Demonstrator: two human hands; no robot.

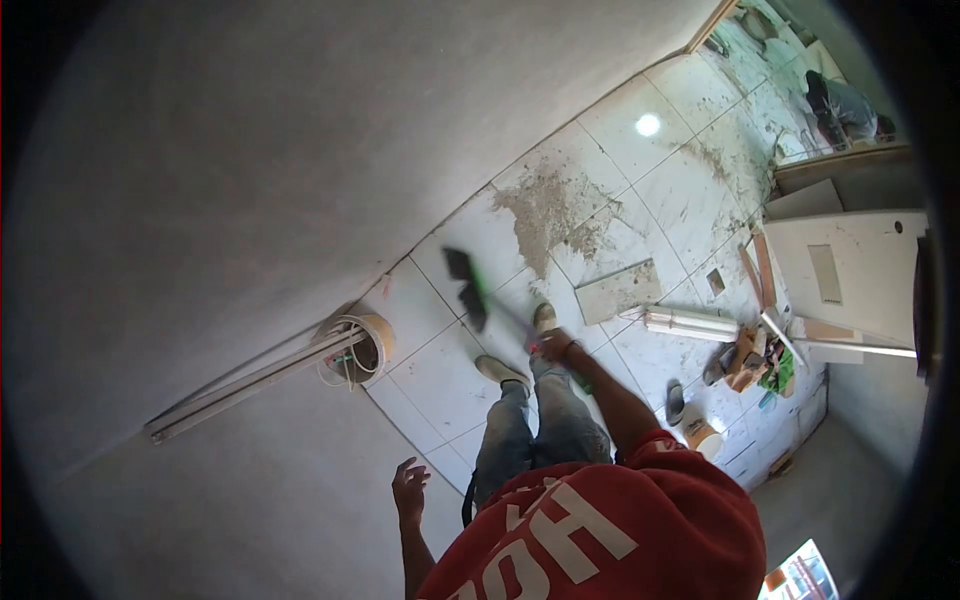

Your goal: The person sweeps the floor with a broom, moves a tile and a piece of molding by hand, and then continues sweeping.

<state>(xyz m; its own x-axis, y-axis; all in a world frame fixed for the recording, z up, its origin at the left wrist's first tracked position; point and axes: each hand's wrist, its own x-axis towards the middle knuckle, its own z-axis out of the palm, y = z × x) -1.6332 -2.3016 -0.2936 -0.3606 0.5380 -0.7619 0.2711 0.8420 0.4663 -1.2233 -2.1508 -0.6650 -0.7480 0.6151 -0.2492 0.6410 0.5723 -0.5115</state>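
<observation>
A broom with a dark head and a green edge (pixel 468 290) hangs slantwise over the tiled floor, slightly blurred. My right hand (pixel 553 345) is wrapped round its handle, above my shoes. Off to the left of my body, my left hand (pixel 410 487) is raised with fingers apart and slightly bent, holding nothing. Beyond the broom head, a patch of brown dirt (pixel 545 215) is spread over the white tiles (pixel 425 300) near the wall.
By the wall stands a bucket (pixel 378 345) with long strips leaning out of it. A loose tile piece (pixel 618 290) lies ahead. At right are a white bundle (pixel 692 324), a slipper (pixel 675 402) and a white door panel (pixel 850 270). A person (pixel 850 108) is at the far upper right.
</observation>
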